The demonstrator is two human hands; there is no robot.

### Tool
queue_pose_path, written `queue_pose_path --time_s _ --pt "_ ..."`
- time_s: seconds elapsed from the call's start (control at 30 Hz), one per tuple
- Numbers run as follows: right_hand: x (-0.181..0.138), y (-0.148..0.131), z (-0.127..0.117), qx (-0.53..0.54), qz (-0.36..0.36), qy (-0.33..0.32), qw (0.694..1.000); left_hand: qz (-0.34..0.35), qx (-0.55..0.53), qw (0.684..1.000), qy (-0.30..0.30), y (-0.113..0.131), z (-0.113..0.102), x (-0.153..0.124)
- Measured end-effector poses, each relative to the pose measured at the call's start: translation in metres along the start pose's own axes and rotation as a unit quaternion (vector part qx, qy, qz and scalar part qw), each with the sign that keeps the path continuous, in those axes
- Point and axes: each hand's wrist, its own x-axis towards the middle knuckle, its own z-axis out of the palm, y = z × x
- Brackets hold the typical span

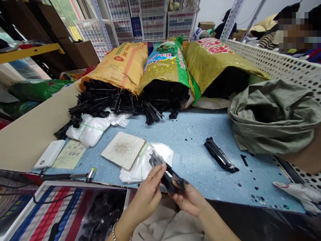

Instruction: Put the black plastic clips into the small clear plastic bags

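Both of my hands are together over the table's front edge, closed on long black plastic parts (168, 177). My left hand (151, 189) pinches the upper end between thumb and fingers. Lower down, my right hand (189, 200) grips the near end from below. Two long pieces lie side by side there; whether they are joined I cannot tell. Just behind my left hand is a stack of clear plastic bags (134, 169) tied with green string. A similar black part (220, 155) lies by itself to the right on the blue tabletop (190, 134).
Behind, an orange sack (120, 63), a green-and-gold sack (164, 70) and an olive sack (215, 63) spill or hold black parts. A grey-green cloth sack (273, 117) stands right. A hammer (67, 176), white power bank (50, 154) and square board (122, 149) lie left.
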Motion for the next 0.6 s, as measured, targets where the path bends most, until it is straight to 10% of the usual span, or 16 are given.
queue_pose_path --time_s 0.17,0.3,0.43,0.6 --pt "-0.006 0.007 0.004 0.032 -0.051 -0.042 0.997 -0.009 0.020 0.995 0.102 -0.009 0.003 0.003" --pt "0.001 0.000 0.010 -0.127 -0.083 0.041 0.988 0.090 0.026 0.994 0.050 0.003 0.016 0.000" --pt "0.002 0.001 0.028 -0.413 -0.231 0.154 0.868 0.092 -0.002 0.995 -0.036 0.021 0.012 0.002" --pt "-0.025 -0.002 0.048 -0.567 -0.199 0.045 0.798 -0.050 0.002 0.997 -0.054 0.042 -0.047 -0.038"
